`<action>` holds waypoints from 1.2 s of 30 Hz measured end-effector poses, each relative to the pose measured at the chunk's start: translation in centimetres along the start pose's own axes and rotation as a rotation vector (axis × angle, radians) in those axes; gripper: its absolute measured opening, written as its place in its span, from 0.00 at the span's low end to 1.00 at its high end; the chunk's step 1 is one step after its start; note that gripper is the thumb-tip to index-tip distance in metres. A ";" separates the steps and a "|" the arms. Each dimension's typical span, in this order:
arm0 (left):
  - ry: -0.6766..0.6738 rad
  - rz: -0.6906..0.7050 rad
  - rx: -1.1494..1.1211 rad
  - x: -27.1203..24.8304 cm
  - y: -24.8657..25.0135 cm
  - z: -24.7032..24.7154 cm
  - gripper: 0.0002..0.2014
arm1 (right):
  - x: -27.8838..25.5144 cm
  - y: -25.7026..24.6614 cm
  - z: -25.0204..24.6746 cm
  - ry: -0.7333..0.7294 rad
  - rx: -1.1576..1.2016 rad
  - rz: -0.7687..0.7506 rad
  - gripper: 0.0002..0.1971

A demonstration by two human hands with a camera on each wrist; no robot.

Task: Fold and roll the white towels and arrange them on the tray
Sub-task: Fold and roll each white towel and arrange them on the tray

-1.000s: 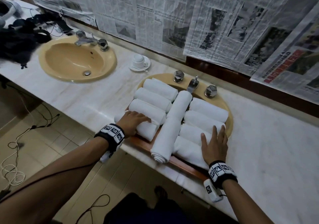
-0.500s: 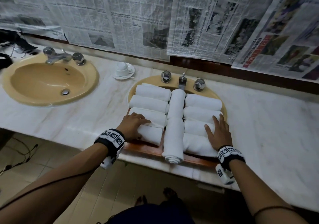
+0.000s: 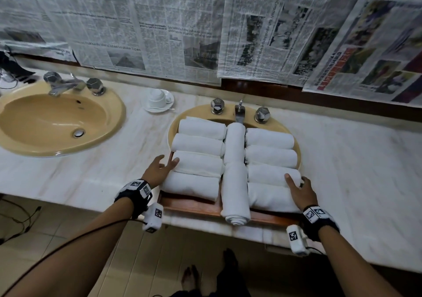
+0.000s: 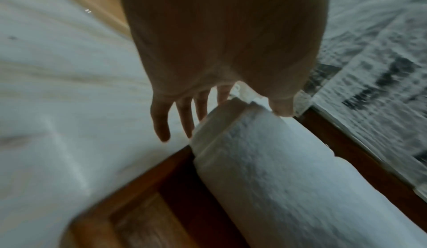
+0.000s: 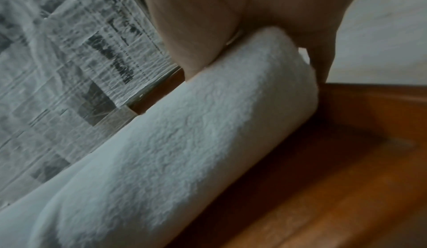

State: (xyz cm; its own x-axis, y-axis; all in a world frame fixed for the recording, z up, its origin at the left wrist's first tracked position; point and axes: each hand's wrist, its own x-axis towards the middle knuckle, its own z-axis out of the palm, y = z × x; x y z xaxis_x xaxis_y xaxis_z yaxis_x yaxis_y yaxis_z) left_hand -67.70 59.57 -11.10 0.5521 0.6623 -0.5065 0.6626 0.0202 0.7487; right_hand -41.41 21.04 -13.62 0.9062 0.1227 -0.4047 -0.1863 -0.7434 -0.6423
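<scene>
Nine rolled towels fill the tray over the right-hand sink on the desk: four lie crosswise on each side of one long roll that runs away from the person. The left hand, fingers straight, touches the left end of the third left roll. The right hand curls round the outer end of the third right roll; each stack lies inward of its own hand.

Head camera looks steeply down and forward from above the counter, taking in both sinks and the newspaper-covered wall. Each wrist camera sits close along its hand, tilted. All three views share the wooden tray with its rolled towels.
</scene>
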 end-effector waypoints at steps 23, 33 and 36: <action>-0.047 0.181 -0.070 -0.3 0.7 2.2 0.27 | -1.4 0.6 -0.3 -0.092 0.174 -0.192 0.34; -0.167 0.235 -0.141 -3.8 -1.3 1.4 0.31 | -4.6 2.8 -0.9 -0.134 0.202 -0.272 0.40; -0.112 0.269 -0.122 -4.0 -1.4 1.9 0.34 | -5.4 2.6 -0.4 -0.096 0.228 -0.274 0.37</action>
State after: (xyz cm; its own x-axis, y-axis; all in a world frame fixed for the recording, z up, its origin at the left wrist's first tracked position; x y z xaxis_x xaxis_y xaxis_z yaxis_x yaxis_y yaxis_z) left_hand -69.91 55.44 -10.93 0.7561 0.5697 -0.3221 0.4234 -0.0506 0.9045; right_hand -46.64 18.14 -12.83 0.8965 0.3657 -0.2500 -0.0314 -0.5106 -0.8593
